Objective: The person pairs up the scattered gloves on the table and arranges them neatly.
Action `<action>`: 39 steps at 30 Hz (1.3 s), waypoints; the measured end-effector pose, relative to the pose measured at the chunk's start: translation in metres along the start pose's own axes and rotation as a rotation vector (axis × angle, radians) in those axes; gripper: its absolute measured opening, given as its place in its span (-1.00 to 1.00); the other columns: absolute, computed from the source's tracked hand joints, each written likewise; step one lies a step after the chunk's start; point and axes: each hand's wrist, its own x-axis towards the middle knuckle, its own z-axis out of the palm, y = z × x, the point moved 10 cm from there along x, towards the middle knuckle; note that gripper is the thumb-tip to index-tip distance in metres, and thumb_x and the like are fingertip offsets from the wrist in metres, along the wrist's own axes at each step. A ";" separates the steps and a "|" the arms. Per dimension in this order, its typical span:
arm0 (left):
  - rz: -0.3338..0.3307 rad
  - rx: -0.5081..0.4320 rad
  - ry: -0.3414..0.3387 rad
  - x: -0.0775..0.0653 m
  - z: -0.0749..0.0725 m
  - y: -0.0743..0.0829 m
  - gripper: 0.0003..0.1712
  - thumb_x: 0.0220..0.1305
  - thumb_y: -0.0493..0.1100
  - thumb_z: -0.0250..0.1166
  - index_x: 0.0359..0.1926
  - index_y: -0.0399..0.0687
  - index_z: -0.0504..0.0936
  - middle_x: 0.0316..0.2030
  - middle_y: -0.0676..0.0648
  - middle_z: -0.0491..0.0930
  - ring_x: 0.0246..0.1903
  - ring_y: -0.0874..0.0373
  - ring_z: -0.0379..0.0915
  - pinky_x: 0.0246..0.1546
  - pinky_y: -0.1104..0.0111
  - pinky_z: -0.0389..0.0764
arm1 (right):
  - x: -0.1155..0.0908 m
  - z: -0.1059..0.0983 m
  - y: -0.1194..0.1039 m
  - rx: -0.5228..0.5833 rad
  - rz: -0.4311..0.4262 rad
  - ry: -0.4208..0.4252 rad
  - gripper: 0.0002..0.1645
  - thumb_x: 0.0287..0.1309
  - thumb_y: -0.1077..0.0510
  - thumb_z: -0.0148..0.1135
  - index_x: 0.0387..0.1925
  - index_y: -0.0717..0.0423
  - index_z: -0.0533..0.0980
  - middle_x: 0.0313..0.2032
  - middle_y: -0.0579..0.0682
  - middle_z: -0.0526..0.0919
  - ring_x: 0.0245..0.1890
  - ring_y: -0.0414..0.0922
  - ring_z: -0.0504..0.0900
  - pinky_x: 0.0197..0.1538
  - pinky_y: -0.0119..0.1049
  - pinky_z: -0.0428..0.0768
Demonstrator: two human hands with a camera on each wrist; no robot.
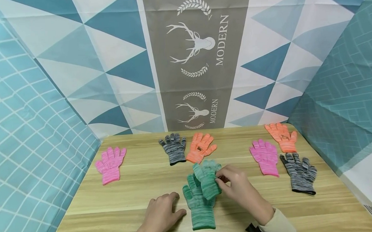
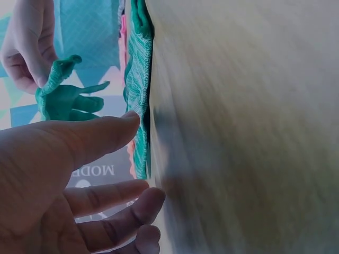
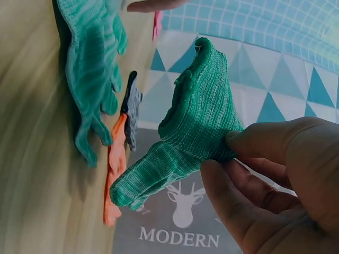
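Two green knitted gloves are between the hands. My right hand (image 1: 239, 184) pinches one green glove (image 3: 204, 106) between thumb and fingers near its cuff, holding it up off the table. In the head view this raised glove (image 1: 208, 180) overlaps the other green glove (image 1: 202, 211), which lies flat on the wood with its cuff toward me. Just left of the flat glove, my left hand (image 1: 161, 214) is low over the table, fingers relaxed and holding nothing. The left wrist view shows its thumb (image 2: 106, 135) right by the flat glove's edge (image 2: 139, 95).
On the wooden table (image 1: 130, 200) lie a pink glove (image 1: 110, 164) at left, a grey glove (image 1: 174, 149) and an orange glove (image 1: 200, 148) at the back. At right are another pink glove (image 1: 265, 157), orange glove (image 1: 283, 136) and grey glove (image 1: 299, 173). Patterned curtains (image 1: 196, 61) stand behind.
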 end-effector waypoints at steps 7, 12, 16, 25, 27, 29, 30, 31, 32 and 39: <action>0.005 -0.004 -0.002 -0.001 0.001 0.001 -0.53 0.01 0.14 0.56 -0.13 -0.03 0.73 -0.35 0.02 0.72 -0.36 0.16 0.60 -0.35 0.09 0.48 | -0.001 0.017 -0.003 0.043 0.025 -0.082 -0.76 -0.02 0.47 0.48 -0.36 0.15 0.64 -0.35 -0.01 0.71 -0.43 -0.28 0.68 -0.36 -0.54 0.65; 0.004 0.000 -0.003 -0.001 0.001 0.002 -0.52 0.00 0.14 0.56 -0.13 -0.03 0.72 -0.36 0.02 0.71 -0.36 0.15 0.60 -0.35 0.10 0.47 | -0.002 0.026 -0.009 0.059 0.008 -0.110 -0.79 0.02 0.45 0.48 -0.35 0.16 0.64 -0.35 -0.01 0.70 -0.42 -0.29 0.66 -0.35 -0.56 0.63; 0.002 0.002 -0.006 0.000 0.002 0.001 -0.52 0.00 0.15 0.56 -0.14 -0.02 0.72 -0.36 0.02 0.71 -0.35 0.12 0.62 -0.36 0.10 0.47 | -0.003 0.033 -0.011 0.072 0.019 -0.144 -0.80 0.05 0.44 0.46 -0.34 0.16 0.64 -0.34 0.01 0.69 -0.40 -0.28 0.66 -0.34 -0.56 0.63; 0.002 0.000 -0.012 0.001 0.003 0.001 -0.53 0.02 0.14 0.56 -0.15 -0.03 0.72 -0.36 0.01 0.71 -0.36 0.11 0.61 -0.36 0.07 0.50 | -0.008 0.045 -0.014 0.068 -0.026 -0.170 -0.79 0.00 0.45 0.48 -0.35 0.17 0.64 -0.34 -0.01 0.69 -0.39 -0.30 0.64 -0.34 -0.59 0.62; 0.006 0.000 -0.005 0.001 0.002 0.002 -0.53 0.01 0.14 0.56 -0.15 -0.03 0.72 -0.36 0.01 0.71 -0.36 0.11 0.62 -0.37 0.08 0.49 | -0.008 0.047 -0.013 0.069 -0.011 -0.191 -0.80 0.02 0.44 0.47 -0.34 0.17 0.65 -0.34 -0.02 0.69 -0.38 -0.30 0.63 -0.33 -0.58 0.62; 0.008 0.000 -0.002 0.001 0.002 0.002 -0.53 0.00 0.14 0.56 -0.16 -0.02 0.72 -0.36 0.01 0.71 -0.36 0.11 0.62 -0.38 0.10 0.48 | -0.009 0.050 -0.012 0.063 0.008 -0.212 -0.81 0.05 0.43 0.47 -0.34 0.16 0.65 -0.33 -0.03 0.68 -0.37 -0.32 0.62 -0.33 -0.58 0.62; 0.009 0.000 0.000 0.001 0.002 0.002 -0.53 0.00 0.14 0.57 -0.16 -0.02 0.72 -0.36 0.01 0.71 -0.36 0.11 0.62 -0.38 0.10 0.48 | -0.010 0.051 -0.011 0.056 0.015 -0.222 -0.82 0.05 0.42 0.47 -0.33 0.16 0.65 -0.33 -0.04 0.67 -0.36 -0.32 0.61 -0.33 -0.58 0.62; 0.010 0.001 0.001 0.001 0.002 0.002 -0.53 0.00 0.14 0.57 -0.16 -0.02 0.72 -0.37 0.01 0.71 -0.36 0.11 0.62 -0.39 0.11 0.48 | -0.010 0.051 -0.011 0.050 0.019 -0.230 -0.82 0.05 0.41 0.47 -0.33 0.16 0.65 -0.33 -0.04 0.67 -0.36 -0.31 0.61 -0.33 -0.58 0.62; 0.012 0.002 0.003 0.001 0.002 0.002 -0.53 -0.01 0.14 0.57 -0.16 -0.02 0.72 -0.37 0.01 0.71 -0.36 0.11 0.62 -0.39 0.11 0.47 | -0.011 0.052 -0.011 0.042 0.021 -0.237 -0.83 0.06 0.41 0.47 -0.33 0.16 0.66 -0.33 -0.04 0.67 -0.35 -0.31 0.61 -0.33 -0.57 0.62; 0.017 0.009 0.004 0.002 0.002 0.002 -0.53 0.00 0.15 0.57 -0.16 -0.02 0.73 -0.40 0.04 0.69 -0.39 0.15 0.59 -0.41 0.14 0.46 | -0.015 0.059 -0.009 0.015 0.053 -0.328 -0.89 0.10 0.38 0.44 -0.33 0.18 0.67 -0.33 -0.03 0.68 -0.33 -0.23 0.65 -0.30 -0.51 0.64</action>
